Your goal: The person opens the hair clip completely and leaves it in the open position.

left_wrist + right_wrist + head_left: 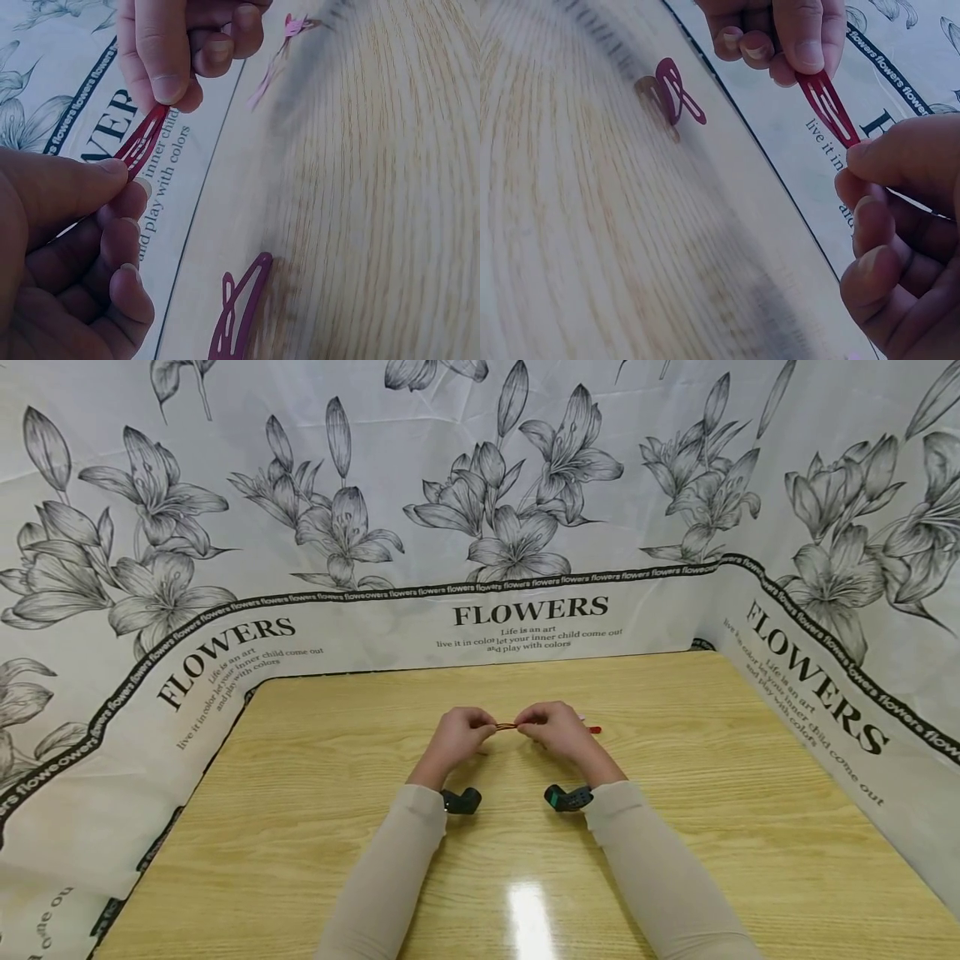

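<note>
Red metal, by the look of it: a slotted hair clip (827, 109), held up over the wood-grain table (300, 860), stretched between two sets of fingertips. Left hand (463, 731) pinches one end between thumb and forefinger, remaining fingers loosely curled, touching nothing. Right hand (555, 727) mirrors it at the other end, same thumb-and-forefinger pinch, spare fingers tucked in. Strips of the clip lie close together; cannot tell whether it is snapped flat or sprung. Second clip (255, 292), plum-red, sits on the table near the left hand, its two arms splayed. Beyond the right hand, a pink object (298, 27), too blurred to identify. Risks, my judgement: the grip covers only the tips, so a slight pull or twist could slide the clip out of one pinch and drop it to the table. Bending the middle too hard might make it pop suddenly, flicking loose or nipping a fingertip. Uneven pressure from the two thumbs could warp the thin strips so they no longer line up. A careless low sweep of the left hand might knock the second clip.
</note>
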{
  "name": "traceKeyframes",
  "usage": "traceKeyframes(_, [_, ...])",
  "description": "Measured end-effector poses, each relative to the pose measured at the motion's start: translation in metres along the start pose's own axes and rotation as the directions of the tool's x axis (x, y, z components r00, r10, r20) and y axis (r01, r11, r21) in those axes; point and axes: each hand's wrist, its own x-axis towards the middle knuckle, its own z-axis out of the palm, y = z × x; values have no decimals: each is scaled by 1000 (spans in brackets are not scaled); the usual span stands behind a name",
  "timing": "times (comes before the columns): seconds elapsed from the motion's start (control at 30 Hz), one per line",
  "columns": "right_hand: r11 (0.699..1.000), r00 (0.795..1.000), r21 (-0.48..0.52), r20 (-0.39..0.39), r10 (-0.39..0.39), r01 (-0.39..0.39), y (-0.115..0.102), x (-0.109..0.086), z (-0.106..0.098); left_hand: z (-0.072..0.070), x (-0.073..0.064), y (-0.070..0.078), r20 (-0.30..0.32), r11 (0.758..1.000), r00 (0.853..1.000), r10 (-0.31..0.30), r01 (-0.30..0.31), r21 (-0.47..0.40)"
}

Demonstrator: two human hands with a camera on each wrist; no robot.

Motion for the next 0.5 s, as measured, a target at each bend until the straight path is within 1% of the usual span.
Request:
traceKeyframes(0.07, [1000,1000,6,3,3,-3,0,0,1,-2,-2,-1,2,1000,1000,6,-6,5])
traceKeyframes(0.2, [1000,1000,9,9,7,-7,0,1,4,-6,-5,-2,14,1000,1000,0,0,-4])
traceKeyframes(0.5, [1000,1000,2,-1,-5,5,-2,2,10,-9,-11,-8,23,1000,1000,-13,14,-12])
